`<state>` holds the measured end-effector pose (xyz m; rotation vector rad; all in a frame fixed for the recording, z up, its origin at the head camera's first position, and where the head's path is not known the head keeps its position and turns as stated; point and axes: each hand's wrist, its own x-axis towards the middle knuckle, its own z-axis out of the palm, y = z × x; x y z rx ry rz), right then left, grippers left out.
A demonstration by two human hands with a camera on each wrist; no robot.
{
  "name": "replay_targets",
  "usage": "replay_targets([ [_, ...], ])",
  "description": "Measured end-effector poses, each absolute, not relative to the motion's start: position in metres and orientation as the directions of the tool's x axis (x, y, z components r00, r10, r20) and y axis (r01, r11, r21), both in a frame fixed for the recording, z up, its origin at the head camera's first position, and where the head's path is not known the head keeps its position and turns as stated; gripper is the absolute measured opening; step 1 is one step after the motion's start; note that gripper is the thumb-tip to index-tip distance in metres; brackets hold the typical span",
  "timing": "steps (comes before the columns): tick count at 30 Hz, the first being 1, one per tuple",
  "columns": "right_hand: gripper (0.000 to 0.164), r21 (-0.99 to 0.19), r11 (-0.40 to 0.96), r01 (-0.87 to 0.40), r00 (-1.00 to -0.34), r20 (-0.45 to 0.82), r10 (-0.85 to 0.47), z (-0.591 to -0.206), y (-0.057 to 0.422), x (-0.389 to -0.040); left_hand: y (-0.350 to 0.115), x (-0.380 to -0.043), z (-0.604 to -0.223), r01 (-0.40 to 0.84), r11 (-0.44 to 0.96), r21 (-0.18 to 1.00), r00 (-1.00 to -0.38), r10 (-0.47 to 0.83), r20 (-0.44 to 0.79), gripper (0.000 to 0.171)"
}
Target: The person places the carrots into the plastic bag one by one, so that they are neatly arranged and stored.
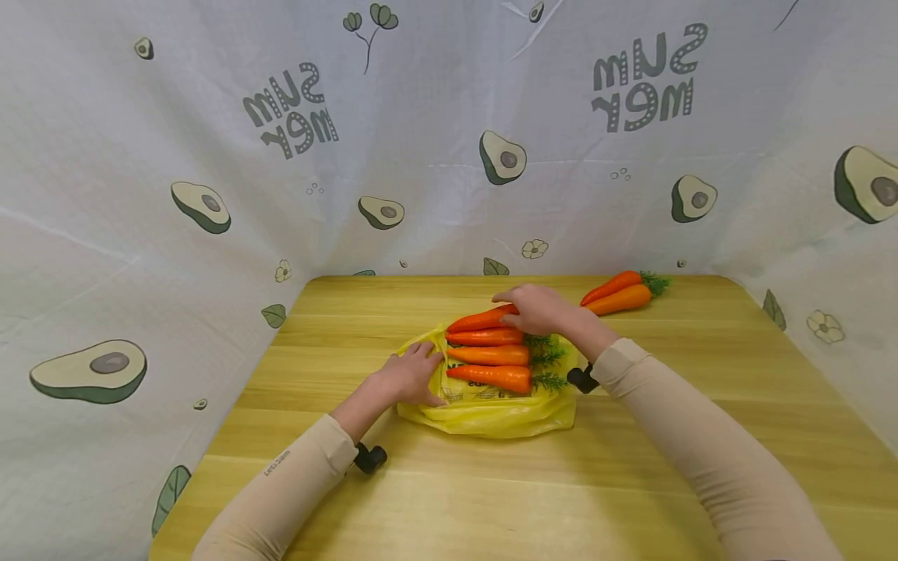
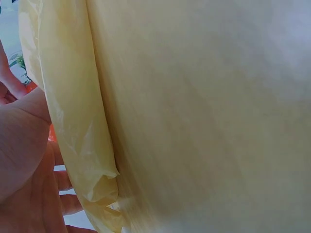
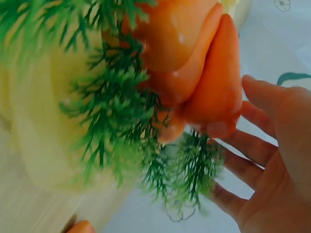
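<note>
Several orange carrots with green leafy tops lie side by side on a yellow plastic bag (image 1: 484,421). The one farthest from me, a carrot (image 1: 480,320), has my right hand (image 1: 539,309) over its leafy end. In the right wrist view, the thumb and loosely spread fingers (image 3: 265,97) are right at that carrot's side, not curled round it. At the bag's left edge, my left hand (image 1: 412,374) rests with its fingers spread. The left wrist view shows the palm (image 2: 22,150) against the bag's crumpled side (image 2: 73,107). Nearest me on the bag is another carrot (image 1: 491,377).
Two more carrots (image 1: 620,298) lie at the back right of the wooden table (image 1: 463,499), beyond my right forearm. A white curtain (image 1: 435,117) printed with avocados hangs behind the table and along its sides.
</note>
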<state>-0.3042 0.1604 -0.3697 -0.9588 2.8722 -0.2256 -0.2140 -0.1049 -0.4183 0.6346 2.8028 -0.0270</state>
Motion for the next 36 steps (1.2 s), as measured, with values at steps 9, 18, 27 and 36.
replay_targets([
  [9,0.042,-0.253,0.795,-0.552,-0.825,0.029,-0.564,-0.362,0.188,-0.306,-0.105,-0.216,-0.422,0.422,0.906,0.045,-0.870,0.418,-0.262,0.089],
  [18,0.042,-0.271,0.825,-0.496,-0.866,0.079,-0.494,-0.357,0.222,-0.308,-0.106,-0.215,-0.421,0.420,0.906,0.051,-0.870,0.418,-0.260,0.090],
  [27,0.042,-0.302,0.855,-0.421,-0.903,0.052,-0.426,-0.365,0.259,-0.316,-0.107,-0.217,-0.424,0.415,0.908,0.054,-0.870,0.414,-0.267,0.091],
  [36,0.042,-0.270,0.886,-0.378,-0.923,0.038,-0.382,-0.377,0.290,-0.324,-0.107,-0.218,-0.425,0.415,0.908,0.048,-0.870,0.412,-0.269,0.092],
])
